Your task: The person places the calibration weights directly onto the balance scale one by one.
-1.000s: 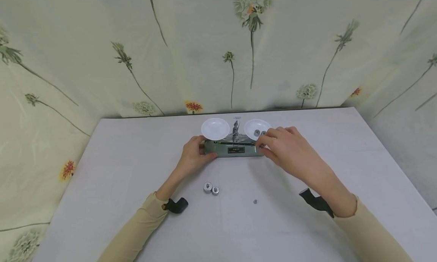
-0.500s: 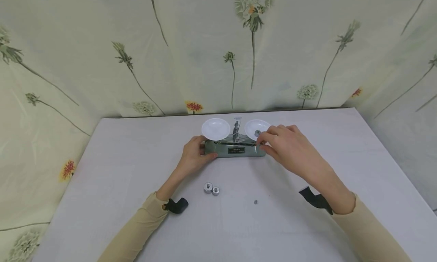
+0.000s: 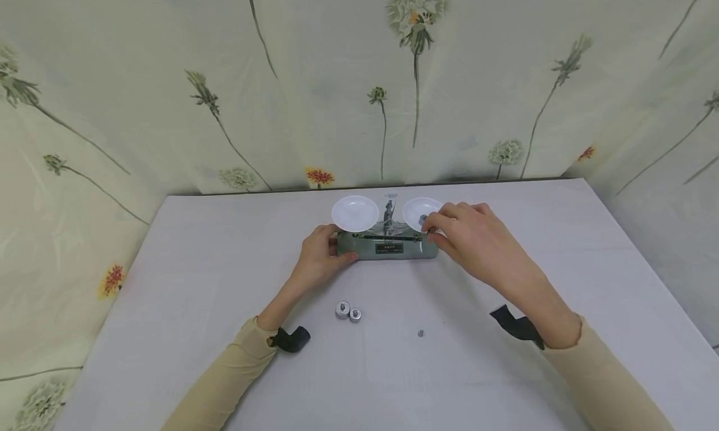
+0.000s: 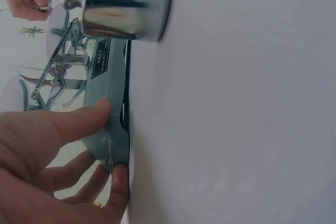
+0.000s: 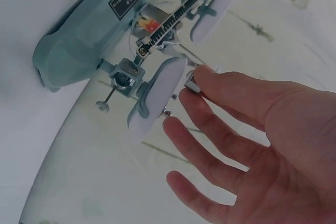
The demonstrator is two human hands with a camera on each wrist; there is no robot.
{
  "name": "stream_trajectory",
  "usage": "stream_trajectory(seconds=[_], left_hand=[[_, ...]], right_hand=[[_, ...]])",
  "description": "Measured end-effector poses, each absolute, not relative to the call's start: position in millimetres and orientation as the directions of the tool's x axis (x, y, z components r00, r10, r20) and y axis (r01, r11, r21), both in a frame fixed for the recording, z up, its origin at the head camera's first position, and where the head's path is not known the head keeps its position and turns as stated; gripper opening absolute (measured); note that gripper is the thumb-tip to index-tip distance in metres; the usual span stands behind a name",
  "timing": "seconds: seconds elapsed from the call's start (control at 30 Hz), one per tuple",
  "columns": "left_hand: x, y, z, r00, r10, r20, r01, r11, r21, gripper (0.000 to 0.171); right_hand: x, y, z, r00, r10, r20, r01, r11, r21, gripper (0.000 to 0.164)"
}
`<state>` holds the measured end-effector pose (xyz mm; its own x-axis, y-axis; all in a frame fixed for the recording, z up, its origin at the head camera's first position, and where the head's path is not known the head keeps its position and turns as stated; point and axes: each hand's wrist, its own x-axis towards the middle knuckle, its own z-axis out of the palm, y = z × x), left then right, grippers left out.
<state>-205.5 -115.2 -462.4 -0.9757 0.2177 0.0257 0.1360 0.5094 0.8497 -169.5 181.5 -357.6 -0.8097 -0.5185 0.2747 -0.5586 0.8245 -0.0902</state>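
Note:
A green balance scale (image 3: 387, 249) with two white pans stands near the back of the table. My left hand (image 3: 319, 254) grips the left end of its base, thumb on the front and fingers round the end, as the left wrist view shows. My right hand (image 3: 474, 244) pinches a small metal weight (image 5: 192, 84) between thumb and index finger, close over the right pan (image 5: 165, 85); its other fingers are spread. Another weight (image 3: 424, 219) sits on that pan, partly covered by the fingers in the head view. The left pan (image 3: 355, 213) holds nothing.
Two larger cylindrical weights (image 3: 342, 309) stand together on the white table (image 3: 253, 244) in front of the scale. A tiny weight (image 3: 420, 333) lies farther right. A flowered cloth (image 3: 337, 75) hangs behind the table's back edge.
My right hand has shifted slightly up at the right pan. A second weight seen on that pan a second ago no longer shows beside the fingers. The left hand has stayed put.

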Motion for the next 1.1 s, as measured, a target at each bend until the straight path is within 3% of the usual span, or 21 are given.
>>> stream_trajectory(seconds=[1.1], left_hand=[[-205,-115,-462,-0.977,0.211,0.021,0.135,0.543,0.829,0.064]], right_hand=[[-183,178,-364,-0.825,-0.498,0.268,-0.533,0.843,-0.072,0.012]])
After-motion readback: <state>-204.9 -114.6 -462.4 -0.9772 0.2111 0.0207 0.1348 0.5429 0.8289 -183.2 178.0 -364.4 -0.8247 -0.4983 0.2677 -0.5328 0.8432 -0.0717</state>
